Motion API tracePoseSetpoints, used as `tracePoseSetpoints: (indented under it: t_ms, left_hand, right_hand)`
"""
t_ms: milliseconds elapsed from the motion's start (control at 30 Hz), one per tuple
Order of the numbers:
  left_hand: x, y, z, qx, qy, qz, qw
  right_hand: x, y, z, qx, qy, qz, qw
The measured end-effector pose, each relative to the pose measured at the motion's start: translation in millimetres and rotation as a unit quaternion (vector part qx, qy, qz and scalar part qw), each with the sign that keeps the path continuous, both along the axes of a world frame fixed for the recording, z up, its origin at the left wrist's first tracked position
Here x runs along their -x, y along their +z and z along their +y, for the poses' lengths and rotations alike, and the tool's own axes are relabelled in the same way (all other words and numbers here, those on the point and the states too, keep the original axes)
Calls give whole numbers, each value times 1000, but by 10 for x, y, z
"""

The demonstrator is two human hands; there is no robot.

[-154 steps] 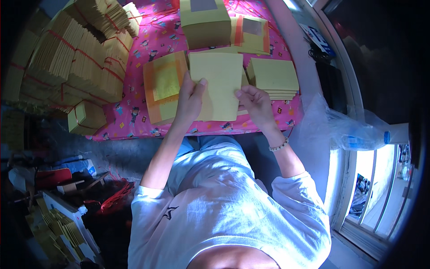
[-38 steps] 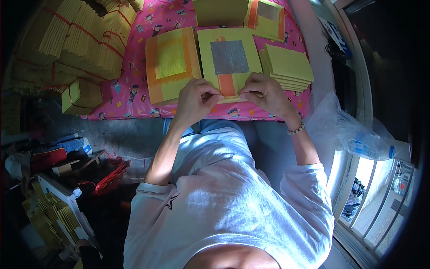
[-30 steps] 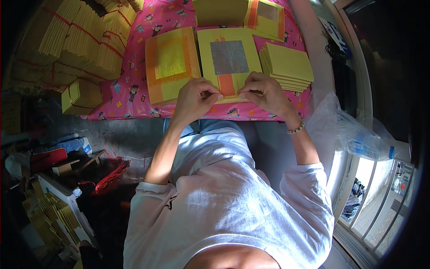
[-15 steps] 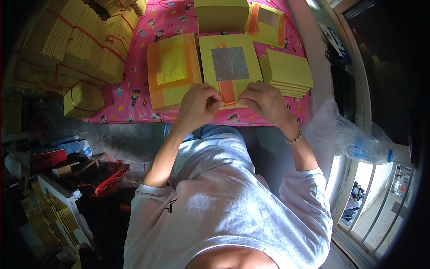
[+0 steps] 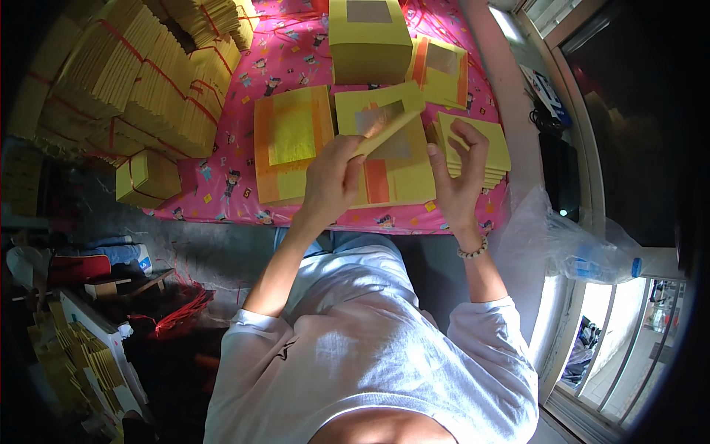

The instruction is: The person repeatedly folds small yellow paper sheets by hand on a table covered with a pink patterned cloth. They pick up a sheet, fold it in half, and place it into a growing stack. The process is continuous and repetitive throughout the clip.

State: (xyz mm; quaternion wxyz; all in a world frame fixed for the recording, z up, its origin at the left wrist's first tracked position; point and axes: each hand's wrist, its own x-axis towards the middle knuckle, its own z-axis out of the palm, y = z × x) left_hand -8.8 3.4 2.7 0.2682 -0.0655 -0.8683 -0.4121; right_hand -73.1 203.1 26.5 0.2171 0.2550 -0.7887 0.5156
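Observation:
My left hand point(image 5: 330, 181) is closed on one end of a folded yellow paper point(image 5: 393, 132), which is raised and tilted over the middle stack. Beneath it, a stack of yellow paper sheets point(image 5: 407, 181) carries a silver square and an orange band, both partly covered. To the right, my right hand point(image 5: 460, 174) holds nothing, its fingers apart and curved. It hovers beside a pile of folded yellow papers point(image 5: 494, 140) and hides that pile's left side. Left of the middle stack lies another paper stack point(image 5: 292, 140) with a gold square and orange borders.
A tall yellow paper block point(image 5: 370, 55) stands at the back, beside a smaller sheet stack point(image 5: 442, 70). Bundles tied with red string point(image 5: 140, 81) rise at the left of the pink patterned tablecloth point(image 5: 229, 177). A plastic bag with a bottle point(image 5: 592, 255) hangs at right.
The folded paper has come up off the middle stack in my left hand. My right hand has let go, opened and moved toward the folded pile. The view has shifted slightly.

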Motion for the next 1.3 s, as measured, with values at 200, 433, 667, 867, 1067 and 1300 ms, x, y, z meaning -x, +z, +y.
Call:
tracePoseSetpoints:
  t_ms: [200, 433, 667, 867, 1067, 1300]
  left_hand:
    - [-50, -181, -95, -332, -153, -72, 928]
    - [-14, -310, -51, -399, -226, -126, 880]
    - [88, -244, 16, -148, -18, 40, 988]
    - [156, -182, 25, -224, -85, 27, 970]
    - [135, -64, -12, -308, -150, -103, 934]
    - [134, 224, -10, -457, -180, -264, 830]
  right_hand:
    - [205, -363, -81, 114, 208, -227, 945]
    - [123, -358, -132, 65, 257, -258, 929]
    - [12, -293, -173, 87, 252, -214, 940]
    - [7, -156, -252, 31, 235, -162, 958]
    - [40, -78, -232, 66, 207, -258, 941]
    - [108, -10, -221, 134, 192, -404, 884]
